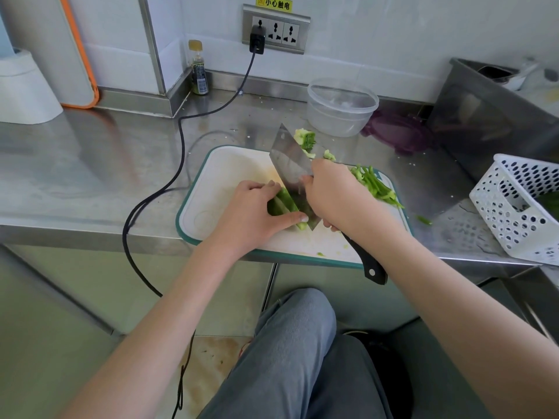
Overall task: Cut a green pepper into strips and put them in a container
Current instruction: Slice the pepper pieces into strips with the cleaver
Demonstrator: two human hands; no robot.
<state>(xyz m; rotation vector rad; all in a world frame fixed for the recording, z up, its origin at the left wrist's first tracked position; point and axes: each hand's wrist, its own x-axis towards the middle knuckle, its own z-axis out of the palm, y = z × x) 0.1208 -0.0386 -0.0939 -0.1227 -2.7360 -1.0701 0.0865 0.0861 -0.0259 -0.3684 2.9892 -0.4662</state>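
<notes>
A white cutting board (223, 182) with a teal rim lies on the steel counter. My left hand (254, 213) holds a green pepper piece (282, 204) down on the board, fingers curled over it. My right hand (335, 195) grips a cleaver (289, 164) by its black handle, the blade standing on the pepper just beside my left fingertips. A pile of cut green strips (376, 186) lies on the board behind my right hand. The pepper core (305, 139) sits at the board's far edge. A clear plastic container (341, 107) stands beyond the board.
A purple lid (399, 133) lies right of the container. A white perforated basket (514, 207) stands at the right. A black power cable (178, 152) runs across the counter left of the board. A bottle (198, 68) stands in the back corner. One stray strip (423, 220) lies on the counter.
</notes>
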